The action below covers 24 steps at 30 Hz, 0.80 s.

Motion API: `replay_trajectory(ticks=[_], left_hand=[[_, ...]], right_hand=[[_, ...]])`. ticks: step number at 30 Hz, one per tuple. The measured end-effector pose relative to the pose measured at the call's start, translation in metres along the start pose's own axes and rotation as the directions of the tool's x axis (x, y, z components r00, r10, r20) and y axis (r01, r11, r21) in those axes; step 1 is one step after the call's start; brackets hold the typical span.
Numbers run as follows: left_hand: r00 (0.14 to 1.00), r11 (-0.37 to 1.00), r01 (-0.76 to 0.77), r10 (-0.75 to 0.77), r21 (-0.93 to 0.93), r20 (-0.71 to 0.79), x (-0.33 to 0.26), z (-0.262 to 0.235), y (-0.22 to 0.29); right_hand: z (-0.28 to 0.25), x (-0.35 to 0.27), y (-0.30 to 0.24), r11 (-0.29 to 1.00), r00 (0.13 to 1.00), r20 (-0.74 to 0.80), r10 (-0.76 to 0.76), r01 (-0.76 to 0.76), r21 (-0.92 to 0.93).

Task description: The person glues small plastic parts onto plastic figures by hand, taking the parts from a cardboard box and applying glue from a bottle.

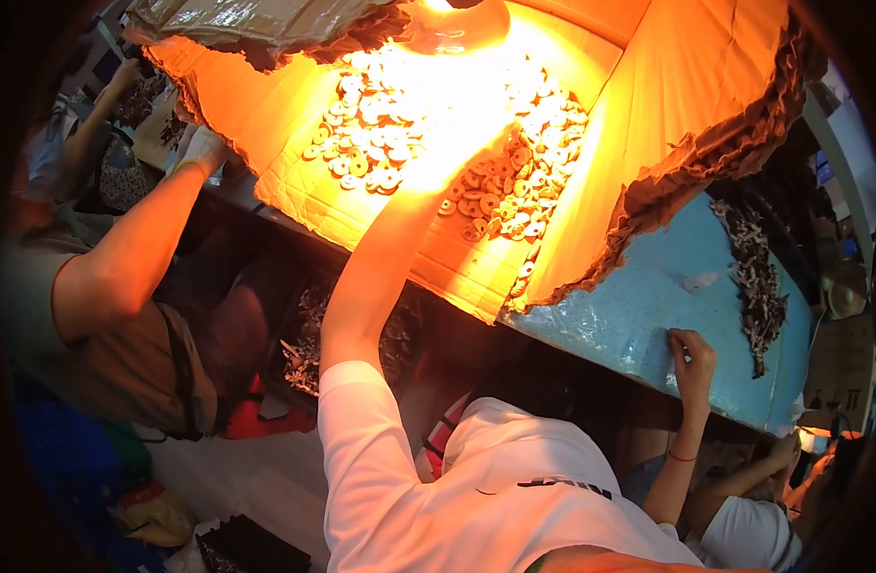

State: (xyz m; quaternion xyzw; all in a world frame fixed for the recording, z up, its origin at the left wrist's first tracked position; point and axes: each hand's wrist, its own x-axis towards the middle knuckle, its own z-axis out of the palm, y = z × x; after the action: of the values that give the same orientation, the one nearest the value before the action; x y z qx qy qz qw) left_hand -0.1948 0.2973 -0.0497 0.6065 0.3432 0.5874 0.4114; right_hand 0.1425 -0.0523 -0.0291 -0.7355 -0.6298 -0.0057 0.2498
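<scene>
Largest item: 1 cardboard box, ragged along its cut edges, its near side laid low, its inner walls lit hard orange. It stands on a blue tabletop, bare toward the right. Left of us, 1 co-worker in a dull-coloured top reaches toward the table; at lower right, a 2nd co-worker in a white sleeve, partly cut off by the rim of view. We wear a white shirt, seen from above.

Inside the box, we see a heap of ring-shaped discs, pale and loose, most with 1 hole at the centre; too many to count. They lie on the cardboard floor, spilling toward the right wall. A lamp hangs over them, its glare wiping out the middle of the heap. On the table's far right runs a long pile of dark scraps.

Our left hand is in among the discs, under the lamp; glare hides its fingers, so we cannot tell whether it pinches anything. Our right hand is by the table's near edge, fingers curled, thumb close to the forefinger; we cannot tell if anything sits between. Smallest: 1 red cord on our right wrist.
</scene>
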Motion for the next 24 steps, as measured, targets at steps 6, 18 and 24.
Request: replay_trajectory(ticks=[6,18,24], left_hand=[[0.998,0.993,0.058,-0.057,-0.105,0.017,-0.011,-0.009,0.013],[0.973,0.946,0.206,-0.171,-0.25,0.155,-0.037,-0.022,0.063],[0.957,0.931,0.212,-0.136,-0.296,0.256,-0.164,-0.027,0.123]], right_hand=[[-0.003,-0.003,-0.001,1.0,1.0,-0.011,0.004,-0.004,-0.017],[-0.008,-0.013,-0.006,1.0,0.998,-0.059,0.02,-0.019,0.019],[0.001,-0.009,0.011,0.996,0.987,-0.139,0.085,-0.083,0.023]])
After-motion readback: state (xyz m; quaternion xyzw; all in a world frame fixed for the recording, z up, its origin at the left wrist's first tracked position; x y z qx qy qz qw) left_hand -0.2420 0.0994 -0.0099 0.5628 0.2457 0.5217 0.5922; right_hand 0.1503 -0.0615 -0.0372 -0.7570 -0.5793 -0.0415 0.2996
